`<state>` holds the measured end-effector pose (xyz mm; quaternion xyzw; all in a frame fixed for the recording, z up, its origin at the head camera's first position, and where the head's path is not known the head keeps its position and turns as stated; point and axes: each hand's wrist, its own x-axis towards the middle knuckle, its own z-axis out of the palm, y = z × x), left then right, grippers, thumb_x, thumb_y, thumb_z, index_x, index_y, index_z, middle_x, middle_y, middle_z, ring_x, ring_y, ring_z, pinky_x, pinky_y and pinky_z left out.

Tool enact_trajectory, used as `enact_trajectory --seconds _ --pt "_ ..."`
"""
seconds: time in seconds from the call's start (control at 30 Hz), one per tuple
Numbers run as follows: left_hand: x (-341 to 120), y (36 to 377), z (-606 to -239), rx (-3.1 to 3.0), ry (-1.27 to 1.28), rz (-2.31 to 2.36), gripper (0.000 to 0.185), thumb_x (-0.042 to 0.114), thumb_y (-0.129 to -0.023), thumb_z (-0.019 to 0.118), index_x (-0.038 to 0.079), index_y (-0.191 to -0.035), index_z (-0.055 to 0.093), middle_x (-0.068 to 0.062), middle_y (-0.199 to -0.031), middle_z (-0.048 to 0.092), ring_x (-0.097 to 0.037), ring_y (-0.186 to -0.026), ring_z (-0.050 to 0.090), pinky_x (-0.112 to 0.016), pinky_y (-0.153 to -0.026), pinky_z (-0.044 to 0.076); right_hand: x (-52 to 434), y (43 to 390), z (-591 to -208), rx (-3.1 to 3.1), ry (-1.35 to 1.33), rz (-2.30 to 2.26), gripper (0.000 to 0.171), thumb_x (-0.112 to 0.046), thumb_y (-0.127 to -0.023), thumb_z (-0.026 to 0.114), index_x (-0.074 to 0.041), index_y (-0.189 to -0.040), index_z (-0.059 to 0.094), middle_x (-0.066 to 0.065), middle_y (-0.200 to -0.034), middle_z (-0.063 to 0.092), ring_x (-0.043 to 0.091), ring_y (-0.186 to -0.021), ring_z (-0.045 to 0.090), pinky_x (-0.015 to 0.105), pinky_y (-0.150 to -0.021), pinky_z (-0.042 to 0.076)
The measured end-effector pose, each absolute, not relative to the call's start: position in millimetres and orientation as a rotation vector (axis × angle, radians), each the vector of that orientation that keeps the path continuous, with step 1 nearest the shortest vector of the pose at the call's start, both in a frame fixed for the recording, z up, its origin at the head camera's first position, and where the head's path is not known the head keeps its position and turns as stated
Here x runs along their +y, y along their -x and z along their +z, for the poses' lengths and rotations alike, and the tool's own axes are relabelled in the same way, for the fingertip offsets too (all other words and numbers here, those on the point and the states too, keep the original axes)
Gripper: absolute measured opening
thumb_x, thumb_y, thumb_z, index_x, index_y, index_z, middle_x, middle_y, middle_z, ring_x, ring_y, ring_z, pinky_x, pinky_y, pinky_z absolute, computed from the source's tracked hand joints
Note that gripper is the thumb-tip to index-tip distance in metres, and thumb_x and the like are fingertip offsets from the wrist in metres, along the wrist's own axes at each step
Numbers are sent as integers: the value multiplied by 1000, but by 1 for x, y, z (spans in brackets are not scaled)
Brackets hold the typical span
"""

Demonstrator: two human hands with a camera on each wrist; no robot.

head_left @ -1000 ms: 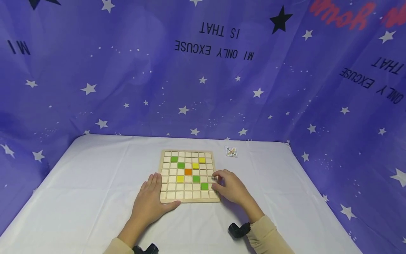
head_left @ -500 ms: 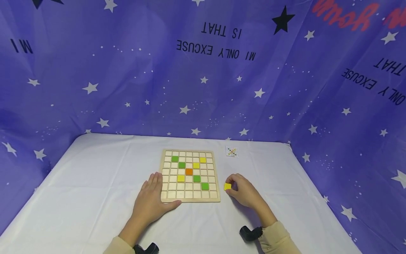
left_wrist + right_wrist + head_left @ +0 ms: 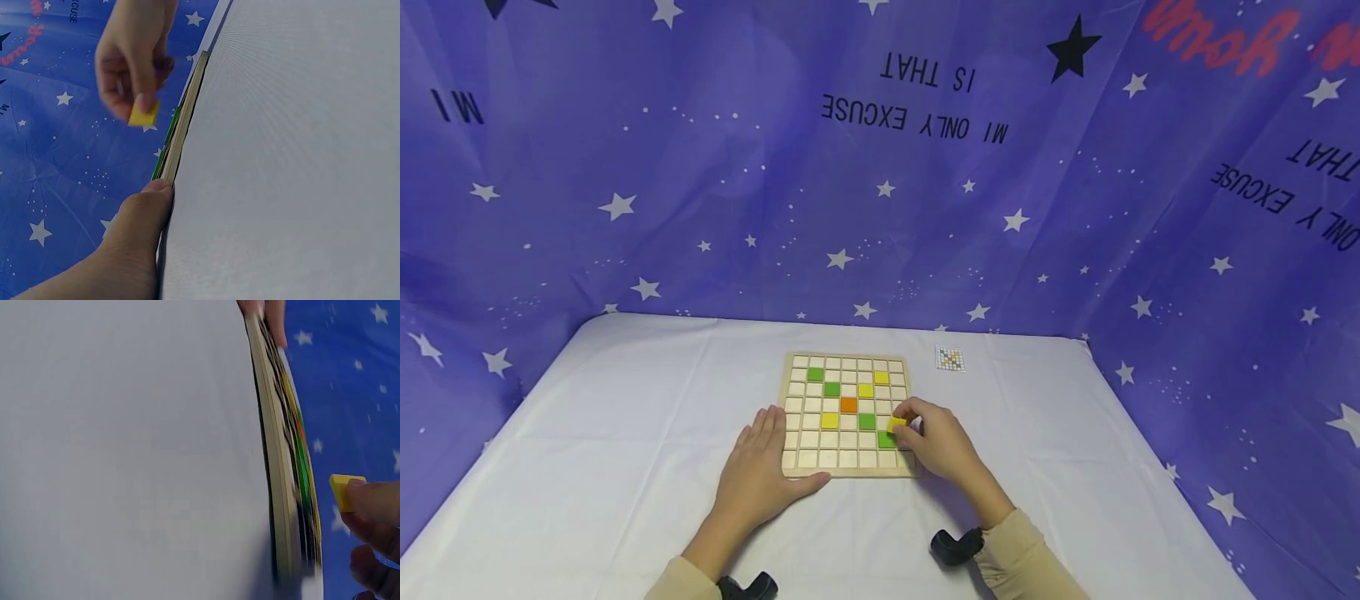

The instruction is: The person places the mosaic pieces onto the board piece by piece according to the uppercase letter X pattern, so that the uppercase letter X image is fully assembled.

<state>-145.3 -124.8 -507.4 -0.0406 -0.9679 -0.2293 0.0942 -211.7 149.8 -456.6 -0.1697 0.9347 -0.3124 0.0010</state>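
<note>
A square wooden grid board (image 3: pixel 850 472) lies on the white table, with green, yellow and orange square tiles in some of its cells. My right hand (image 3: pixel 946 442) pinches a yellow tile (image 3: pixel 896 425) between thumb and fingertips, above the board's right part. In the right wrist view the yellow tile (image 3: pixel 342 490) shows apart from the board's surface. My left hand (image 3: pixel 758 467) rests with straight fingers along the board's left edge, its thumb (image 3: pixel 156 185) at the near edge. An orange tile (image 3: pixel 848 405) sits mid-board, and a green tile (image 3: pixel 887 440) lies just below the held one.
A small card (image 3: pixel 950 358) printed with a coloured grid lies beyond the board's far right corner. White cloth (image 3: pixel 625 433) covers the table. A purple star-patterned curtain (image 3: pixel 737 208) hangs behind and along the sides.
My right hand first moved right, off the board, where a yellow tile showed in its fingers. It has since come back left over the board with that tile. The left hand stayed put.
</note>
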Motion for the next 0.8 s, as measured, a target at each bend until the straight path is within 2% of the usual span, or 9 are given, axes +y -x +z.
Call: enact_trajectory --seconds 0.17,0.43,0.6,0.8 --pt "-125 146 -508 -2874 125 -667 129 82 -69 65 -11 -150 29 -26 -158 31 -41 -149 28 -56 -122 24 113 207 -457 2863 672 -1012 13 -26 -90 74 -25 -101 67 -14 -88 67 5 -58 50 21 -52 43" --pt "-125 146 -509 -2874 131 -646 128 83 -70 64 -12 -150 29 -27 -158 31 -42 -149 28 -56 -122 24 65 207 -467 2830 787 -973 12 -30 -90 74 -27 -99 67 -17 -87 67 -3 -74 59 18 -70 50" --pt "-126 146 -508 -2874 139 -641 128 83 -71 63 -11 -150 29 -27 -158 31 -42 -149 28 -56 -122 25 49 208 -471 2864 855 -907 12 -31 -90 74 -26 -99 69 -17 -84 66 -4 -75 57 16 -69 48" --pt "-126 145 -508 -2873 147 -624 127 84 -71 62 -11 -150 30 -27 -157 32 -42 -148 29 -57 -121 26 43 207 -475 2937 875 -846 13 -32 -90 73 -25 -100 71 -14 -94 68 -1 -85 61 18 -76 51"
